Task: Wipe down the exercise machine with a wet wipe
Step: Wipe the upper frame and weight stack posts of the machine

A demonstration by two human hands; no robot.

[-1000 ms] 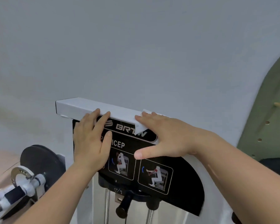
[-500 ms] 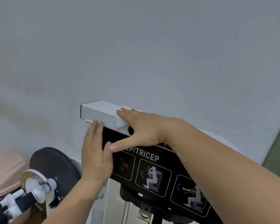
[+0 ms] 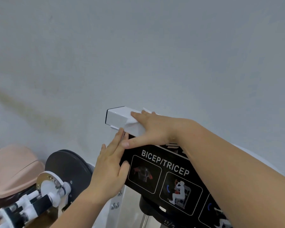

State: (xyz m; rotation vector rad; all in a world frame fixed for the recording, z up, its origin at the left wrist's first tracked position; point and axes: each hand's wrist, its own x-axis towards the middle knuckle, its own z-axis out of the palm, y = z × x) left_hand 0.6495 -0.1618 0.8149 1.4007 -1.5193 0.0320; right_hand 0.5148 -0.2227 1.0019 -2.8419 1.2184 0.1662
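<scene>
The exercise machine has a white square top beam [image 3: 116,116] above a black panel [image 3: 156,163] that reads BICEP/TRICEP. My right hand [image 3: 152,129] lies flat on the beam near its left end and presses a white wet wipe [image 3: 132,121] against it. The wipe folds over the beam's top and front, and most of it is hidden under my fingers. My left hand [image 3: 109,165] rests flat with straight fingers on the panel's left edge, just below the beam, holding nothing.
A black round pulley disc [image 3: 67,168] with white and black fittings [image 3: 39,199] sits at lower left. A beige padded seat [image 3: 13,168] is at far left. A plain grey wall [image 3: 138,55] stands close behind the machine.
My right hand has slid the wipe leftward along the beam toward its left end. My left hand has shifted left to the panel's edge. The view has turned to the left.
</scene>
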